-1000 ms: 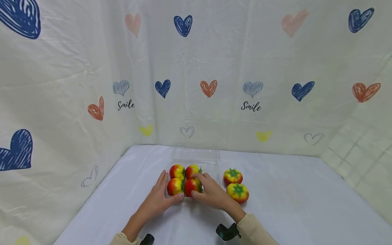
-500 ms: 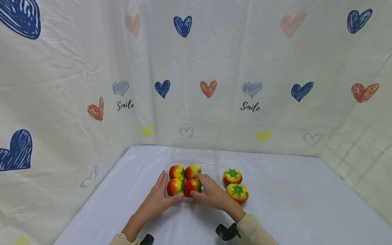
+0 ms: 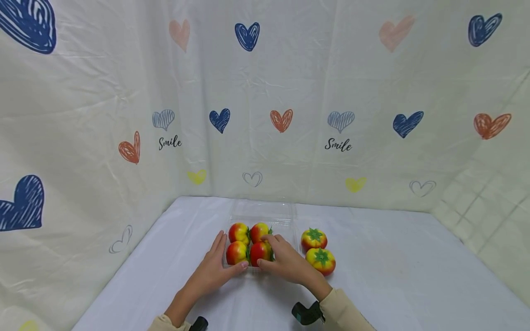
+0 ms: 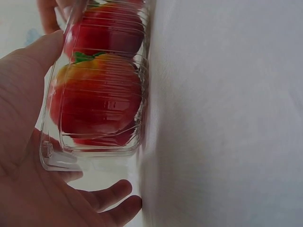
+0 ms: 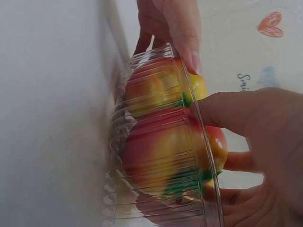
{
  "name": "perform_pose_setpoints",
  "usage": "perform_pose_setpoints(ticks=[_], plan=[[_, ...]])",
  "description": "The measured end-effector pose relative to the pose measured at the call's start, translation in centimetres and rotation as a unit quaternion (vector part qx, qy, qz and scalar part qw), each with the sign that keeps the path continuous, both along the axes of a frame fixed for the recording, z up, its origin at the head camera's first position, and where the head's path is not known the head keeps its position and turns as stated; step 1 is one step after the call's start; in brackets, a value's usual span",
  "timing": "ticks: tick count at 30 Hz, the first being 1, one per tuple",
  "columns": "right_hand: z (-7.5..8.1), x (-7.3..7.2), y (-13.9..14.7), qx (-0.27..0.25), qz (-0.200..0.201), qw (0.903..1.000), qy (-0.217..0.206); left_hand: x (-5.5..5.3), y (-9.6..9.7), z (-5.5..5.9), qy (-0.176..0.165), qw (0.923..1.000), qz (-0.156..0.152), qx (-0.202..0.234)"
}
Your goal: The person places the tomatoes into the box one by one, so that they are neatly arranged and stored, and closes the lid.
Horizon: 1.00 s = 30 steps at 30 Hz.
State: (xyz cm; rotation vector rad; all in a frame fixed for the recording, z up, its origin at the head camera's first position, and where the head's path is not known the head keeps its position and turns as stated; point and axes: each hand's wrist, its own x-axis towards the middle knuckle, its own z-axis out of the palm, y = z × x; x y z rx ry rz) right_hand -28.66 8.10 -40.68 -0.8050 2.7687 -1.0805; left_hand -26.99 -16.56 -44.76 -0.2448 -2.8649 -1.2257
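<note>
In the head view, a clear plastic clamshell box (image 3: 286, 232) lies with its lid (image 3: 262, 209) laid back. Two rows of red-and-yellow tomatoes with green tops fill its left part. My right hand (image 3: 288, 261) reaches over the front wall, thumb and fingers around the front right tomato (image 3: 259, 253). At the box's left front corner, my left hand (image 3: 214, 271) rests with fingers straight along the side and its thumb near the front rim. The left wrist view shows this thumb touching the rim of the box (image 4: 102, 152). Fingertips of the right hand are partly hidden behind the tomato.
Two more tomatoes, one at the back (image 3: 313, 239) and one nearer (image 3: 320, 261), sit on the table to the right of the box, close to the right wrist. A white cloth covers the table (image 3: 393, 271). Heart-patterned curtains (image 3: 306, 92) stand behind and at both sides.
</note>
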Motion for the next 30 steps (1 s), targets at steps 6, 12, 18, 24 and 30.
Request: perform_pose_setpoints(ticks=[6, 12, 18, 24, 30], plan=[[0.2, 0.1, 0.1, 0.005, -0.004, 1.0, 0.006, 0.1, 0.0, 0.1, -0.001, 1.0, 0.0, 0.0], [0.4, 0.2, 0.2, 0.014, -0.011, 0.9998, 0.013, 0.2, 0.0, 0.1, -0.004, 1.0, 0.001, 0.002], [0.5, 0.2, 0.3, 0.017, -0.012, 0.9997, 0.011, 0.2, 0.0, 0.1, -0.005, 1.0, 0.001, 0.002], [0.6, 0.1, 0.8, 0.008, -0.004, 0.9999, 0.013, 0.3, -0.1, 0.1, -0.004, 1.0, 0.0, 0.003], [1.2, -0.1, 1.9, -0.001, -0.002, 0.9995, 0.031, 0.2, -0.1, 0.1, -0.003, 1.0, -0.003, 0.001]])
